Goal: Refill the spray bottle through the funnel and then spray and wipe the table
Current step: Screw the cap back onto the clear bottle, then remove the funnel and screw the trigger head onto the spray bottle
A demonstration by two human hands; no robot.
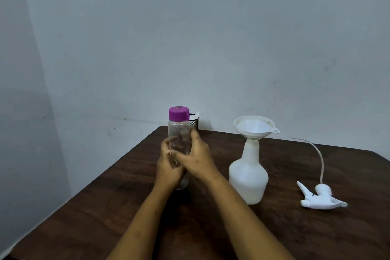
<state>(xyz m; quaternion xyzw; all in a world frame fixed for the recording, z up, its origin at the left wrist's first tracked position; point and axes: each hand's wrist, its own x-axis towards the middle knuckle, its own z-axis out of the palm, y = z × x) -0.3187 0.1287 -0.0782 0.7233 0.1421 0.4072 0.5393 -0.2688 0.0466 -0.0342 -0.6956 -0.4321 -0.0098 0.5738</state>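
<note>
While the left hand [168, 168] and right hand [197, 159] both wrap the clear plastic bottle [179, 133] at frame centre, I'd keep one low and unscrew its purple cap [178, 113] with the other; the white funnel-topped spray bottle [249, 177] stands centre-right.

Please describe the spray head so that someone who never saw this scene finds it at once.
On the dark wooden table, look right of the white bottle that carries the funnel. The spray head lies there on its side, apart from the bottle. It alone has a trigger and a long thin tube curving away.
</note>
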